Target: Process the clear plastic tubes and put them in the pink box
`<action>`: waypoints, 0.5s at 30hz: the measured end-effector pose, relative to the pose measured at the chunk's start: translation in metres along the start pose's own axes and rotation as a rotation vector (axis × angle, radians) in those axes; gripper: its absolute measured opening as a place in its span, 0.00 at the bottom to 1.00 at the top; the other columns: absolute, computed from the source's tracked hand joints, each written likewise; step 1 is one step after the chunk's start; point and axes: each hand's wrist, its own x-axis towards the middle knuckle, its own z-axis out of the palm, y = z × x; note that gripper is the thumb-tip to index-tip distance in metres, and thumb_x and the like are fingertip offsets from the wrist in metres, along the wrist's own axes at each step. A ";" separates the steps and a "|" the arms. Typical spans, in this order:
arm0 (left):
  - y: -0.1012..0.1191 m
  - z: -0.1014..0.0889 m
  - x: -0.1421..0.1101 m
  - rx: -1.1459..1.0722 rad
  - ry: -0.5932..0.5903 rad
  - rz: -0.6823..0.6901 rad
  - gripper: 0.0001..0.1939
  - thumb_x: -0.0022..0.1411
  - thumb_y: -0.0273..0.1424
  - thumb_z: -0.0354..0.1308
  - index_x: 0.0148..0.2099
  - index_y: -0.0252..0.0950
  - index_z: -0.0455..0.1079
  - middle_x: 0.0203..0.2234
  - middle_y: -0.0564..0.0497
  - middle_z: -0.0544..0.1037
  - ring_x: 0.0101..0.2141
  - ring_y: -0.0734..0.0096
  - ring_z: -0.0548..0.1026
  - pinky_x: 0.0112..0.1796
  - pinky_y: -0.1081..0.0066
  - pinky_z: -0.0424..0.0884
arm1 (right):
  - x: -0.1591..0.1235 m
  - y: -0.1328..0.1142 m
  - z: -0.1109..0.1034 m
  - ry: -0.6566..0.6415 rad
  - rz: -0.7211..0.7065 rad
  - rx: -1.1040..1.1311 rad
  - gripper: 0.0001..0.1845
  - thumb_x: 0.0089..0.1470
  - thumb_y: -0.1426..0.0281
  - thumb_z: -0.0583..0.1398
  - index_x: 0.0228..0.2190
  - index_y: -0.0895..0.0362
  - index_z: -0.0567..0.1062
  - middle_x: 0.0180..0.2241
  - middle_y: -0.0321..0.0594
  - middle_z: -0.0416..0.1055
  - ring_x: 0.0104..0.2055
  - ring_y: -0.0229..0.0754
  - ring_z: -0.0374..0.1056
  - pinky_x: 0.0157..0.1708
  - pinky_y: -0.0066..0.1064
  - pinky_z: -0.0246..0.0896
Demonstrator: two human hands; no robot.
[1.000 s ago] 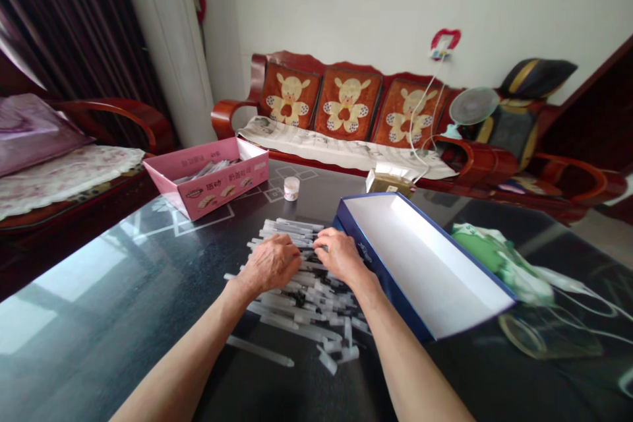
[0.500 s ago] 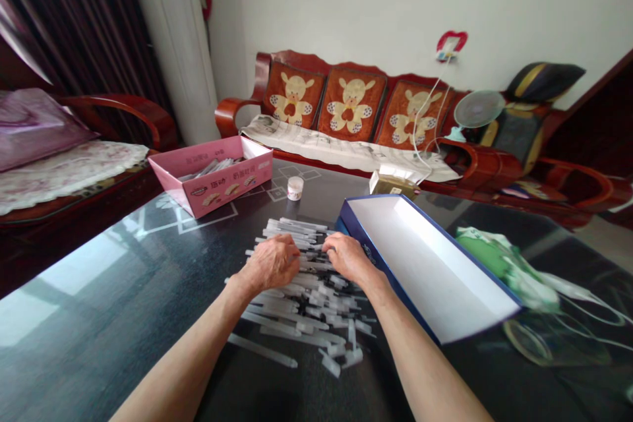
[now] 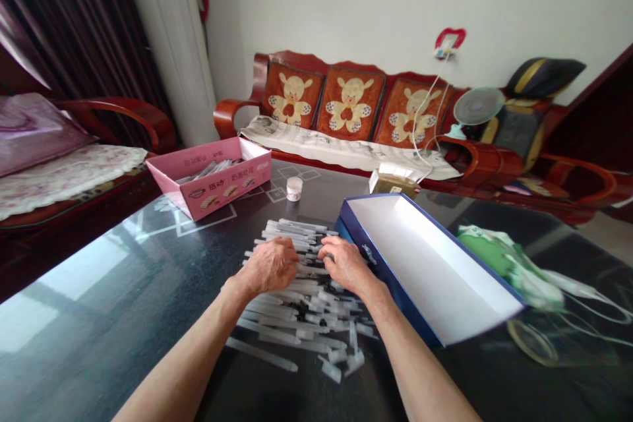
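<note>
Slightly lower over the heap than a moment ago, the left hand and the right hand have also come a little closer together, and both lie palm down on the pile of clear plastic tubes. Their fingers curve down among the tubes, neither spread wide nor clenched; whether they are gripping any tube I cannot tell. The pile sits crisscrossed on the dark glass surface, with a loose tube lying at its near edge. Right of the pile stands an open blue box with a white inside, and further right lies a green cloth. Beyond the pile are a small white jar, a cardboard packet and, to the left, a pink carton holding some wrapped items. Further beyond the pile, a red wooden sofa with bear-patterned cushions stands against the wall, a small fan resting at its far end
</note>
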 end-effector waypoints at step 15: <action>0.001 0.000 0.001 0.010 -0.046 -0.043 0.13 0.54 0.26 0.50 0.35 0.38 0.77 0.34 0.48 0.76 0.40 0.63 0.74 0.37 0.69 0.70 | 0.002 0.004 0.001 0.039 0.029 0.046 0.15 0.48 0.82 0.54 0.33 0.57 0.77 0.49 0.45 0.72 0.53 0.44 0.67 0.54 0.33 0.58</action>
